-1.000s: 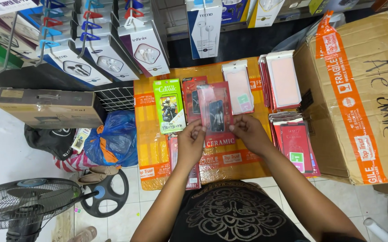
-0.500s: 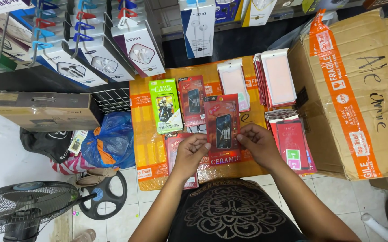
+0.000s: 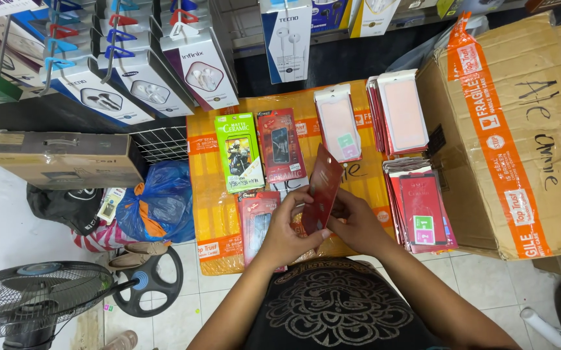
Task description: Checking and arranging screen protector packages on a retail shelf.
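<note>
Both hands are grasping one red flat packet [image 3: 322, 190], which is tilting edge-on above the orange-taped box top [image 3: 210, 214]. The left hand [image 3: 288, 231] is pinching the packet's lower edge; the right hand [image 3: 358, 223] is closing on that same lower end from the other side. Relative to the packet, a green packet [image 3: 239, 151] and a red screen-protector packet [image 3: 280, 145] are lying beyond it, and a red stack [image 3: 423, 210] is lying to its right, just beside the large cardboard carton [image 3: 520, 129].
</note>
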